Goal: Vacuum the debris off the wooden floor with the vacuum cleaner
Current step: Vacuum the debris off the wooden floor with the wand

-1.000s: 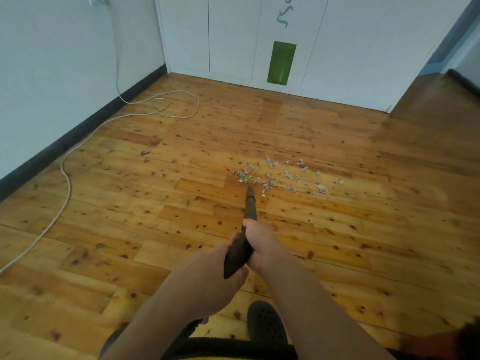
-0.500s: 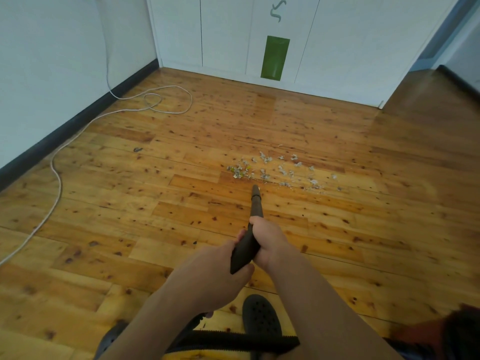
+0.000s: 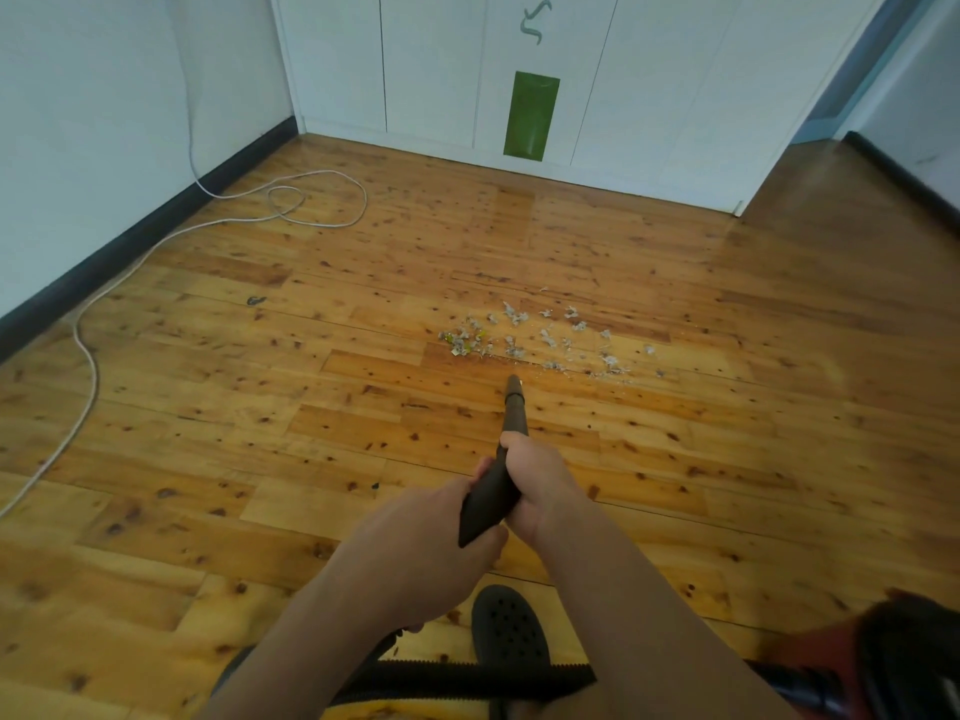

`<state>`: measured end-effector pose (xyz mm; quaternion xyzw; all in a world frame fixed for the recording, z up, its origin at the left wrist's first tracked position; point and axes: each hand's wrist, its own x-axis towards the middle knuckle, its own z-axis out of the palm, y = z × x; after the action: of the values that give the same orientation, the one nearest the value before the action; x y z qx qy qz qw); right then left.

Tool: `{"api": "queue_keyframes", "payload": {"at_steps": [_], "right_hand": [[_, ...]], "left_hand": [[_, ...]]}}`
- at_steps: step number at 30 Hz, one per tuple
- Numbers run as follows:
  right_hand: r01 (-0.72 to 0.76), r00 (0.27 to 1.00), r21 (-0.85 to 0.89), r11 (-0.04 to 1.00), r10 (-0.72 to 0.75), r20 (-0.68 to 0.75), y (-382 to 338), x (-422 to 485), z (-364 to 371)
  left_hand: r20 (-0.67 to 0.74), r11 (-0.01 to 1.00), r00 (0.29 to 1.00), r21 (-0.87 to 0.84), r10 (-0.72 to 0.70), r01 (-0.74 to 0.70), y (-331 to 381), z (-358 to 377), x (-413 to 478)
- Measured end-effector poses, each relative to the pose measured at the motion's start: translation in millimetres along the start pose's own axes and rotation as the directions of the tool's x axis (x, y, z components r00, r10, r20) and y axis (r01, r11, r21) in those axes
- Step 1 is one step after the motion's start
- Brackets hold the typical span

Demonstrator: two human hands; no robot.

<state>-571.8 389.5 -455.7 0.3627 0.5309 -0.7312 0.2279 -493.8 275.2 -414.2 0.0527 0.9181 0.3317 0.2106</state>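
Right hand (image 3: 535, 480): is clenching all its fingers round the wand (image 3: 514, 407), gripping the part nearer the debris (image 3: 540, 340).
Left hand (image 3: 415, 553): is clasping the wand's wider rear end, farther from the debris. Its fingertips are hiding beneath the palm.
Wand: a dark, smooth tube that is tapering toward the debris and ending just short of its near edge. Whether the tip is touching the floor (image 3: 260, 459) is hard to tell.
Debris: small pale grey scraps with a few yellow-green bits, lying scattered.
Floor: glossy, knotty wooden planks.
Hose (image 3: 467, 678): black and ribbed, lying well behind the debris, with the forearms partly covering it.
Shoe (image 3: 511, 634): 1 black perforated clog, showing between the forearms.
Red shape (image 3: 831, 662): blurred and cut off at the corner, too unclear to identify.
Cord (image 3: 88, 356): thin and white, looping far left of the debris.
Cabinet (image 3: 431, 70): flat white doors standing beyond the debris, 1 carrying a green rectangle.
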Motion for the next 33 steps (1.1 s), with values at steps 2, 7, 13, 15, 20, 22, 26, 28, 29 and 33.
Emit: {"api": "queue_keyframes", "payload": {"at_steps": [2,7,13,15,20,22,26,28,29,33], "right_hand": [[0.013,1.000,-0.011,1.000,-0.013,-0.007,1,0,0],[0.034,0.999,-0.039,0.999,-0.034,-0.002,0,-3,1],[0.045,0.999,-0.061,0.997,-0.045,-0.007,0,-5,6],[0.047,0.999,-0.071,0.996,-0.048,-0.009,0,-5,6],[0.029,0.999,-0.080,0.996,-0.031,-0.013,3,-4,5],[0.022,1.000,-0.084,0.996,-0.024,-0.016,2,-4,4],[0.006,1.000,-0.071,0.997,-0.007,-0.007,1,-3,2],[0.008,1.000,-0.074,0.997,-0.008,0.006,2,-2,3],[0.012,1.000,-0.075,0.997,-0.011,0.008,3,-1,4],[0.008,1.000,-0.061,0.998,-0.008,-0.008,3,2,-1]], "left_hand": [[-0.005,1.000,1.000,0.011,0.004,-0.004,0,0,-1],[-0.062,0.995,0.998,0.099,0.021,-0.015,0,3,-2],[-0.111,0.992,0.993,0.123,0.029,-0.015,-4,8,-3],[-0.105,0.995,0.994,0.095,0.023,-0.013,-3,8,-4],[-0.074,0.997,0.997,0.080,0.024,-0.018,0,7,-7],[-0.065,0.996,0.998,0.092,0.020,-0.014,2,6,-7],[-0.073,0.997,0.997,0.075,0.004,0.001,4,8,-6],[-0.076,0.997,0.997,0.080,-0.005,0.011,3,9,-6],[-0.075,0.997,0.997,0.079,-0.008,0.014,2,9,-6],[-0.059,0.995,0.998,0.093,-0.026,0.031,2,12,-3]]}}
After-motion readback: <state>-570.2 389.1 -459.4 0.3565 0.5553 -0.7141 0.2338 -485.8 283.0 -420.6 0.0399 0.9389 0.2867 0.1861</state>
